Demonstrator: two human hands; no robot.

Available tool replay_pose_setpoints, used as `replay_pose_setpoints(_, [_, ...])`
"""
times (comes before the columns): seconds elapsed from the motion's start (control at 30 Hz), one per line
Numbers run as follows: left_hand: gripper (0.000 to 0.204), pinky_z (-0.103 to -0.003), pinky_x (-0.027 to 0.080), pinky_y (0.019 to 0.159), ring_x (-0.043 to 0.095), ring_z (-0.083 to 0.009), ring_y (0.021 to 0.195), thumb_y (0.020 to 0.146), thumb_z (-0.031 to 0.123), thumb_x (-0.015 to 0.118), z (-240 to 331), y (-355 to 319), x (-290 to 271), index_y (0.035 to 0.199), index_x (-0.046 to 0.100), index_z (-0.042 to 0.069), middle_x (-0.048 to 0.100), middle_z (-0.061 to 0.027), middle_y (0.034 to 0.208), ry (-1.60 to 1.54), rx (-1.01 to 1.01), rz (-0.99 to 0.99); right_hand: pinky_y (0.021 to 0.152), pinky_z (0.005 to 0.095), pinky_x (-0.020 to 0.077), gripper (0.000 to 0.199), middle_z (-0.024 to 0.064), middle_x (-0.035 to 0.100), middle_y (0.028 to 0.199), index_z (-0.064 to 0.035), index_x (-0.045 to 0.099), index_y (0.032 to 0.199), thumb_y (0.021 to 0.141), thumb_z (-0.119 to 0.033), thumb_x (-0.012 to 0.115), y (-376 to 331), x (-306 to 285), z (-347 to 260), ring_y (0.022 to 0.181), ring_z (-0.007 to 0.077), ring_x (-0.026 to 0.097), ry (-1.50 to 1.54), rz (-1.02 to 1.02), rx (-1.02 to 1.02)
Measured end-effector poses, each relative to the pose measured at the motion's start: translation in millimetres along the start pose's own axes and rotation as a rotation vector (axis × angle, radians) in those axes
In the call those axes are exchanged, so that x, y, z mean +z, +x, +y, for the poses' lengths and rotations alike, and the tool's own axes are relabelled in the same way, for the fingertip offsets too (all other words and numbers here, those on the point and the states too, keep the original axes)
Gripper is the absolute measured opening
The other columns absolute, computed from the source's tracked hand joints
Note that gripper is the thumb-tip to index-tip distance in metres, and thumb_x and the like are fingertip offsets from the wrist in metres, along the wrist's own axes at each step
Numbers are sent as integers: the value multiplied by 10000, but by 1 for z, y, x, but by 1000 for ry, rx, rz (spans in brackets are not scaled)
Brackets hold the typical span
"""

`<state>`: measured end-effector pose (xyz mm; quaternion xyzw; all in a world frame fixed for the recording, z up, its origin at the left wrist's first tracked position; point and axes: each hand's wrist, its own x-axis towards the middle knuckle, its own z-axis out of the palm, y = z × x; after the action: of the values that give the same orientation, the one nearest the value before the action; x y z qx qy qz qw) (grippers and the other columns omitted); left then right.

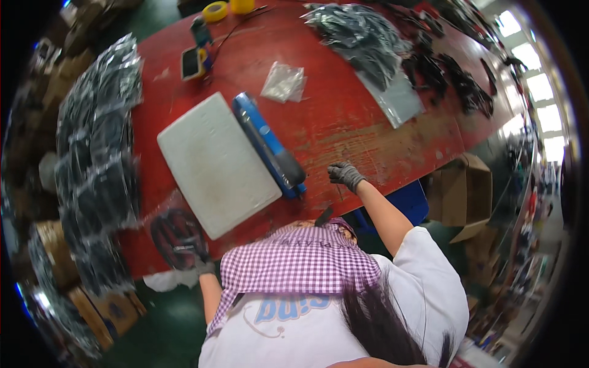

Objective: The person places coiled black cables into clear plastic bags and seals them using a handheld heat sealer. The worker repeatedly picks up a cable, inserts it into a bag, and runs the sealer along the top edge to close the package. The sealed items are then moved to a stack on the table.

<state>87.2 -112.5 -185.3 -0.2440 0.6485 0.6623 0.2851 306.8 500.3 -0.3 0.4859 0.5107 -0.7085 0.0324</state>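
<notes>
My left hand, in a dark glove, grips the lower edge of a clear bag holding a coiled red and black cable; the bag lies on the red table at its near left corner. My right hand, also gloved, rests fingers-down on the table near its front edge and holds nothing. It is just right of the near end of a long blue and black sealing device. A white rectangular board lies between my two hands, beside the device.
Bagged black cables are heaped along the left, and more bags and loose black cables lie at the far right. Small clear bags, a phone and yellow tape rolls sit farther back. An open cardboard box stands on the right.
</notes>
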Motion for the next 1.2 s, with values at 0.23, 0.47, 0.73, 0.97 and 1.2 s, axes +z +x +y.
replay_pose_setpoints(0.23, [251,-310,411,778,516,-195,855,798,139,445,109,-51,86,1012,493,17,556,-102,939,942,-169,81,531,284,484,173,57,540,708,-51,520,859,799,-213,520,-2,-67,-11,586,160,537,296,93,90])
replay_pose_setpoints(0.47, [260,-317,410,763,526,-205,848,763,209,504,161,-85,253,943,506,21,557,-128,905,995,612,120,540,309,506,286,76,526,667,-55,523,837,781,-335,540,95,-122,-93,572,193,538,596,201,4])
replay_pose_setpoints(0.73, [872,-396,48,1030,50,-354,1247,694,467,474,94,-80,318,1267,120,-87,134,-223,1334,2067,532,-88,627,350,500,494,139,553,879,-35,525,907,752,-502,487,286,-230,-228,704,226,565,363,479,-86])
replay_pose_setpoints(0.97, [633,-457,7,1020,72,-341,1250,828,371,266,113,-90,340,1278,133,-55,138,-193,1344,2274,476,-48,851,352,371,848,230,464,1119,19,500,1053,665,-717,333,349,-264,-322,1043,281,441,-144,908,117])
replay_pose_setpoints(1.2, [528,-432,64,1024,136,-311,1243,859,283,228,111,-82,367,1293,148,-5,163,-169,1343,2898,484,-93,800,366,388,551,198,508,1042,-9,487,1064,781,-473,390,358,-251,-338,926,315,511,-638,584,-333])
